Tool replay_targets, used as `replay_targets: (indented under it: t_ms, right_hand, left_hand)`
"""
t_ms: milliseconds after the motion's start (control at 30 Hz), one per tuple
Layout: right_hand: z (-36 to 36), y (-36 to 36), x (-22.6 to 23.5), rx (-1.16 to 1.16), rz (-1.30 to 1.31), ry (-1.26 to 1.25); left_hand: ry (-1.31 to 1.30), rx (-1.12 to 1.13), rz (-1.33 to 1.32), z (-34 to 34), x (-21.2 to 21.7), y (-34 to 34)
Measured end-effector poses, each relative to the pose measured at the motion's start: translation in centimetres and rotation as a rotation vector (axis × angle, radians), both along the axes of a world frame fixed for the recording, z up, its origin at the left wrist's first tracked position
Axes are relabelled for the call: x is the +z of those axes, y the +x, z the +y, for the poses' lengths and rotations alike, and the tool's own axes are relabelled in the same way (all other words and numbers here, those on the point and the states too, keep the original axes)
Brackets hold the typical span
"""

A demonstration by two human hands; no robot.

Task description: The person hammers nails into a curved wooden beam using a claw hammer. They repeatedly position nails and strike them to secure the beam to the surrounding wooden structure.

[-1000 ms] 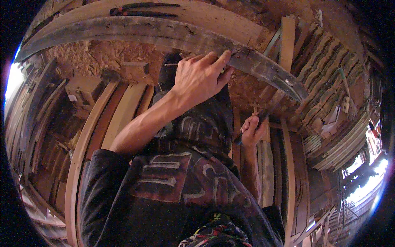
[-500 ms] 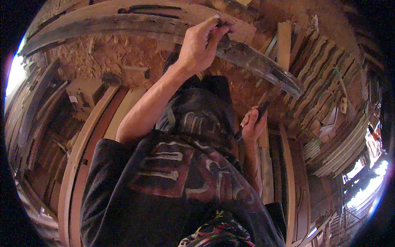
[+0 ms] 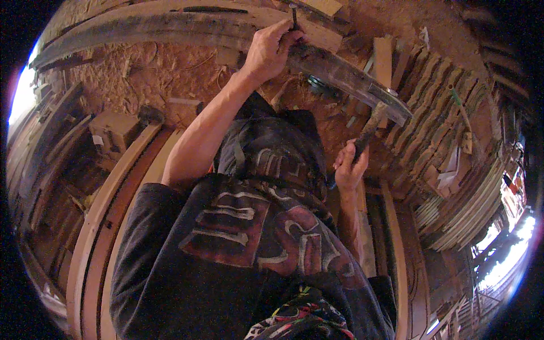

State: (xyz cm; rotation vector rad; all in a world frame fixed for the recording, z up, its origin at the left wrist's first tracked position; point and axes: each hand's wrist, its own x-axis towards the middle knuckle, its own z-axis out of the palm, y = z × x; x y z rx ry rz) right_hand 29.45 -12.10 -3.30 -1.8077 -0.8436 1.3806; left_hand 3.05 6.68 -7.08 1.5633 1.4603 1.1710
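Observation:
Near the top centre, my left hand pinches a dark nail-like metal pin with a flat head, which stands up above the fingertips. The fingers are over a long dark weathered timber beam; whether the pin's lower end touches the wood is hidden by them. Lower and to the right, my right hand is wrapped round the dark grip of a hammer. The hammer's upper end overlaps the beam's right end, and its head is hard to tell from the dark wood.
Wood shavings cover the ground before me. Stacked wavy-edged boards lie to the right, with a pale upright board beside them. At left are a wooden box and long planks. A dark round object sits behind the beam.
My left hand has shifted slightly left, and the pin shows taller and more upright above the fingers. The hammer's upper end has moved a little left and up; my right hand stays almost in place.

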Motion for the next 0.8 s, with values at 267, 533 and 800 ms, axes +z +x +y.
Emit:
replay_targets:
  t_ms: [267, 533, 800]
  right_hand:
    - [1.2, -0.5, 2.2, 0.174, -0.011, 0.010]
    - [4.0, -0.4, 6.5, 0.401, -0.043, 0.286]
    - [6.5, -0.7, 8.4, 0.730, -0.564, 0.551]
  left_hand:
    - [0.031, -0.038, 0.063, -0.7, -1.4, -1.0]
    - [0.093, -0.045, 0.093, -1.4, -1.3, -1.1]
    - [0.154, -0.081, 0.073, -2.3, -1.0, -1.4]
